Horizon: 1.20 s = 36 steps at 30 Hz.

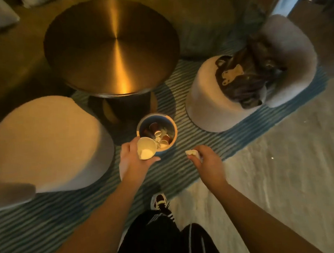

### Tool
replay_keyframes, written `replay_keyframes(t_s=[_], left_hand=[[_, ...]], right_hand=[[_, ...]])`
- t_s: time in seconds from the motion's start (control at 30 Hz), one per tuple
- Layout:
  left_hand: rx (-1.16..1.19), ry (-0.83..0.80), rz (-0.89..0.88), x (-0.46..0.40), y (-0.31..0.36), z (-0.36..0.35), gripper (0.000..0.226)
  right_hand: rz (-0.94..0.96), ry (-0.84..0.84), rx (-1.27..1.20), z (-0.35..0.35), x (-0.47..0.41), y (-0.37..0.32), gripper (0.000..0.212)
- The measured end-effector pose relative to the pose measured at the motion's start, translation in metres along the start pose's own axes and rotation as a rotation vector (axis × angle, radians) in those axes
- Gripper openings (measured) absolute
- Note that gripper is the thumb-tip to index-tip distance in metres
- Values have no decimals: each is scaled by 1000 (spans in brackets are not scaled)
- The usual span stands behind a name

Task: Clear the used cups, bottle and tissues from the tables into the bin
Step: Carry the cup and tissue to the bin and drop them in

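A small round bin (168, 120) stands on the striped rug just in front of the gold table, and several cups and bits of rubbish lie inside it. My left hand (132, 160) holds a white paper cup (146, 151) tilted over the bin's near rim, its mouth facing up toward me. My right hand (205, 160) is to the right of the bin, closed on a crumpled white tissue (191, 152). That hand is beside the bin, not over it.
A round brushed-gold table (111, 44) stands behind the bin. A pale round pouffe (47, 142) is at the left. At the right, a fluffy chair (224, 92) holds a dark garment (246, 77). My shoe (159, 201) and dark trousers are below.
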<state>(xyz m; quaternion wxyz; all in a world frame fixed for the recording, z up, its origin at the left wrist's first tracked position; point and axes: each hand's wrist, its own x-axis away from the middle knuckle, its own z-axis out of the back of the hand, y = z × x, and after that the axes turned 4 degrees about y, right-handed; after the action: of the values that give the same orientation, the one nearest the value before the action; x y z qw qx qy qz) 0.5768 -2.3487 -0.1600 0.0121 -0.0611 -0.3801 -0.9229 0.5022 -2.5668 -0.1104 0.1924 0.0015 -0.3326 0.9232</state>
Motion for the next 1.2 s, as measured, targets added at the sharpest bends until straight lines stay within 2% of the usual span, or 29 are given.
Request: replay_keyframes(t_s=[0.2, 0.37, 0.5, 0.57, 0.63, 0.7, 0.77, 0.87, 1.0, 1.13, 1.2], left_hand=[[63, 96, 299, -71, -1, -77, 91], [122, 162, 398, -125, -48, -164, 77], [30, 137, 516, -161, -81, -236, 74], [-95, 135, 470, -164, -92, -265, 87], [-182, 151, 497, -159, -97, -281, 107], [-170, 186, 610, -150, -97, -287, 115], [-199, 198, 656, -141, -93, -285, 106], [-239, 221, 636, -129, -85, -275, 92], [-252, 237, 654, -122, -74, -263, 88], [-267, 239, 672, -120, -67, -253, 88], [-278, 230, 678, -118, -62, -244, 88]], right_hand=[[72, -227, 62, -23, -127, 54, 22], [174, -317, 79, -98, -227, 107, 24], [316, -380, 125, -164, -278, 150, 23], [352, -413, 144, -186, -295, 167, 18], [346, -437, 163, -200, -307, 178, 14], [332, -464, 162, -209, -314, 183, 13], [338, -478, 151, -215, -317, 182, 11], [392, -454, 115, -225, -318, 173, 12], [474, -447, 68, -255, -319, 156, 29], [379, -520, 166, -278, -323, 149, 71], [351, -549, 211, -273, -323, 150, 85]])
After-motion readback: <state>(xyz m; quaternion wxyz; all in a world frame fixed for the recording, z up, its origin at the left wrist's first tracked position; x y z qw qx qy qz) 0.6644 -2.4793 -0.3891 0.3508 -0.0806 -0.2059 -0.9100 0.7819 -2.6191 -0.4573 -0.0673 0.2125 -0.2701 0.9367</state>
